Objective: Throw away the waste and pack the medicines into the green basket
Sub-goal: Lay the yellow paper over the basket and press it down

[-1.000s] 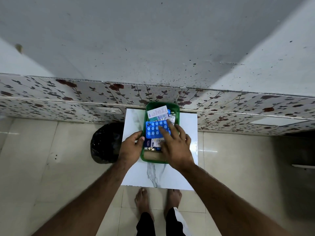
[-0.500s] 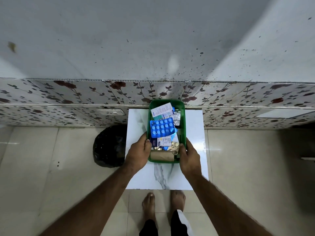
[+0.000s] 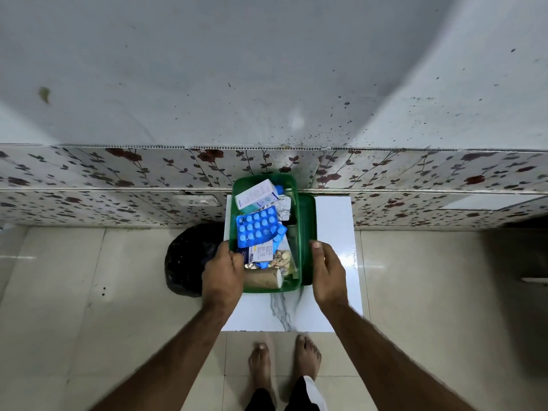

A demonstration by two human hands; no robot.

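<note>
White marbled tabletop [image 3: 332,232] carries the green basket [image 3: 299,287], now shifted left. Left hand [image 3: 224,269] grips its rim; right hand [image 3: 327,269] grips a second green piece [image 3: 308,232], so packing looks finished.

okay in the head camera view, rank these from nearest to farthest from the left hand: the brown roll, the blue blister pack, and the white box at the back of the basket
1. Brown roll, beside the left hand at the basket's near end.
2. Blue blister pack, mid-basket.
3. White box, at the far end by the wall.

One green basket [image 3: 307,221], two hands, one blue blister pack [image 3: 257,225], one black bag [image 3: 189,259].
</note>
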